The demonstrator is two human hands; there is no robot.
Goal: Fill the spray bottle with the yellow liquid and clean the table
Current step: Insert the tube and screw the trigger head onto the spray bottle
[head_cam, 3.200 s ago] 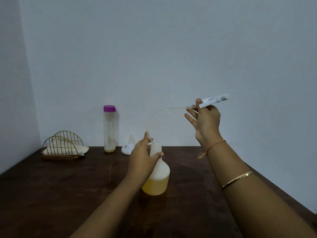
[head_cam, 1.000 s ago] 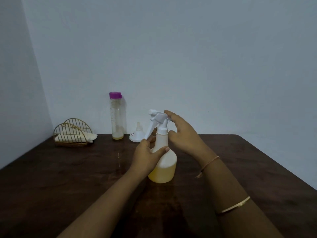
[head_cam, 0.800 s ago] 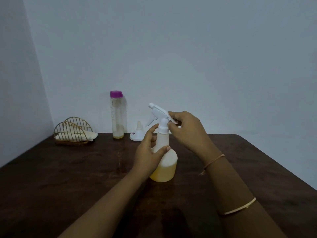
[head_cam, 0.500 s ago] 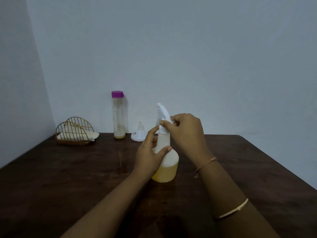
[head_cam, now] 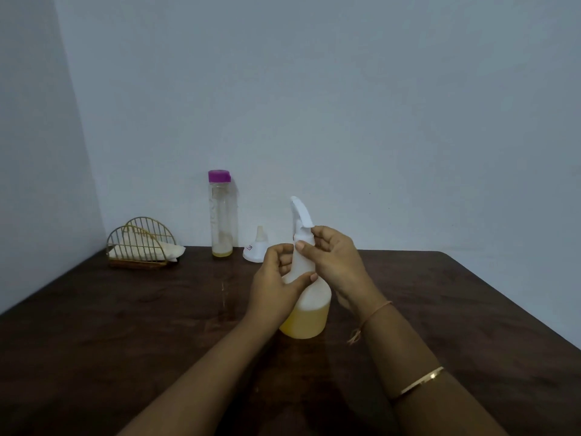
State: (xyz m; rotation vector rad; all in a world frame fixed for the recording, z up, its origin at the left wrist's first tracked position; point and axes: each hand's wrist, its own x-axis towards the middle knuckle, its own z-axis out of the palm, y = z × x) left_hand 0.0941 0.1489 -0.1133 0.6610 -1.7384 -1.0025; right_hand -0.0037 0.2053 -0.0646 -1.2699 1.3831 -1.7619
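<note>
My left hand point(head_cam: 273, 286) wraps the spray bottle point(head_cam: 314, 298) at the neck, and my right hand point(head_cam: 338, 262) pinches its cap point(head_cam: 303, 236). Light, slippery plastic, I'd judge, so grip firmly.

Single head-worn wide view, forward and down across the table point(head_cam: 125, 341) toward the wall point(head_cam: 345, 121)

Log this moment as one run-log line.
step: fitting spray head | left hand: holds spray bottle | right hand: grips spray head collar | yellow liquid: bottle partly filled
</note>
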